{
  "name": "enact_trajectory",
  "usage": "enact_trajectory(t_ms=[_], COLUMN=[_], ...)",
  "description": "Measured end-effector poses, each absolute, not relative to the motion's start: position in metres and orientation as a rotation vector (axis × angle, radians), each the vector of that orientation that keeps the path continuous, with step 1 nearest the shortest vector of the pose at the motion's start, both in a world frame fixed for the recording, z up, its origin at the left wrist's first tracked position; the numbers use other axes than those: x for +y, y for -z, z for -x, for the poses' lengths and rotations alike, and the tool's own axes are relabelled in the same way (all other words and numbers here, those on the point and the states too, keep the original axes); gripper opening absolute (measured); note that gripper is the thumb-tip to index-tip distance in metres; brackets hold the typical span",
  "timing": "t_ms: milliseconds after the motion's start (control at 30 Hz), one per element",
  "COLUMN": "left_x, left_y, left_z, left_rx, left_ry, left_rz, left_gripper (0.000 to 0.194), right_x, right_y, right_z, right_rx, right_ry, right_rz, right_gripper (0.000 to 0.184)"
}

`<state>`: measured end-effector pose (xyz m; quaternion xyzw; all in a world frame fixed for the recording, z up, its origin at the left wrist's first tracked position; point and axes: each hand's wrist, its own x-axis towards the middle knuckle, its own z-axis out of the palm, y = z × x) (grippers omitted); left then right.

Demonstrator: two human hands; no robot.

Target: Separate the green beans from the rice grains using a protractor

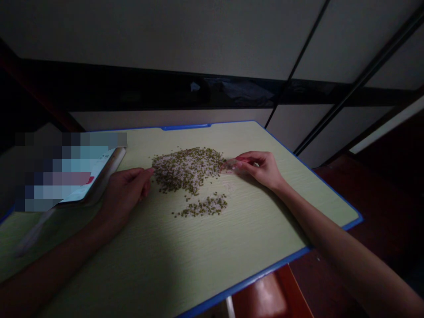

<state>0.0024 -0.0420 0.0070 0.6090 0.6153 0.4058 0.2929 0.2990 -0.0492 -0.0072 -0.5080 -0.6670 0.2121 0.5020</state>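
Note:
A large heap of mixed green beans and pale rice grains [188, 168] lies in the middle of a light green desk [185, 256] with a blue rim. A smaller heap of the same mix [205, 206] sits just in front of it. My left hand [124, 192] rests at the left edge of the big heap, fingers curled together, fingertips touching the grains. My right hand [260, 168] lies at the heap's right edge, fingers stretched flat toward the grains, nothing visibly in it.
A book [96, 179] lies on the desk's left side, partly blurred out. A pale stick-like object [33, 236] lies in front of it. A red-brown seat [265, 296] shows below the desk's front edge. Pale panelled walls stand behind.

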Motion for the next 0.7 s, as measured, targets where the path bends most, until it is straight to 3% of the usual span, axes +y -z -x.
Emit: enact_trajectory(t_ms=[700], left_x=[-0.042], left_y=[-0.0076], left_z=[-0.0024], left_rx=[1.641], left_ry=[-1.071], left_rz=[-1.613], left_gripper=[0.04], right_x=[-0.0499], right_y=[0.006], right_z=[-0.2985], right_rx=[-1.608], right_ry=[-0.518], right_rz=[1.232], right_gripper=[0.014])
